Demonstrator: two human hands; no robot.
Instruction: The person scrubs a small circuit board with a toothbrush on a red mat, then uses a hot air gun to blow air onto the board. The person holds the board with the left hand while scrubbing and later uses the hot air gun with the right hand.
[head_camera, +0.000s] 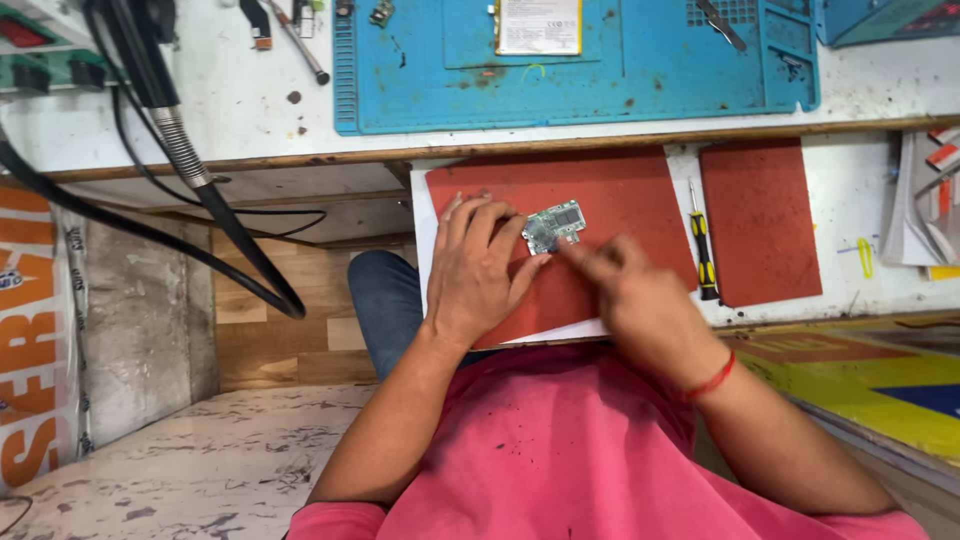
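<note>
A small green circuit board (554, 225) with metal shields lies on a red mat (620, 190) on a pulled-out tray. My left hand (480, 270) rests flat on the mat, its thumb and forefinger pinching the board's left edge. My right hand (635, 295), blurred, reaches in from the right with a fingertip at the board's lower right corner. Whether it holds a small tool I cannot tell. A red thread circles my right wrist.
A yellow-and-black screwdriver (703, 250) lies right of the mat, beside a second red mat (758, 220). A blue work mat (580, 60) with a flat battery and tweezers sits on the white bench above. A black hose and hot-air handle (180, 140) hang at left.
</note>
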